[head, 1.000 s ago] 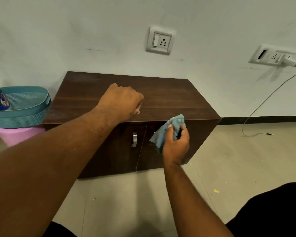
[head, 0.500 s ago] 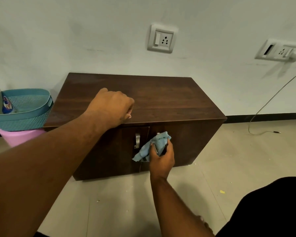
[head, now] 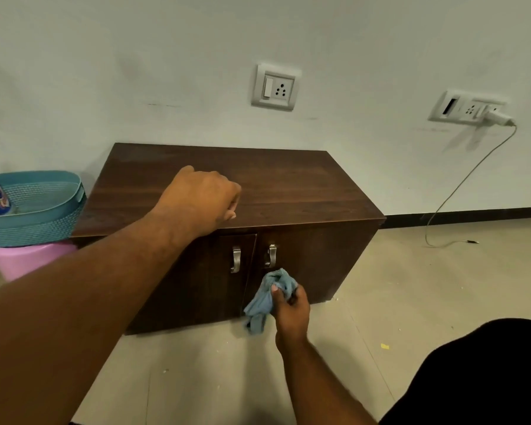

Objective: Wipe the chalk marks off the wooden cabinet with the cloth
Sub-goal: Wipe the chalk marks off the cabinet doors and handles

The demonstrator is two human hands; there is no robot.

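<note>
Head view: below, the right hand (head: 292,308) is clamped on the blue cloth (head: 265,299), which is pressed to the lower front of the dark wooden cabinet (head: 288,185), just beneath the right door handle (head: 271,256); a loose end of cloth hangs down to the hand's left. Above and to its left, the left hand (head: 201,199) rests curled into a loose fist on the cabinet's top near the front edge, holding nothing. Beyond that forearm, a teal basket (head: 34,207) sits on a pink tub (head: 25,259).
</note>
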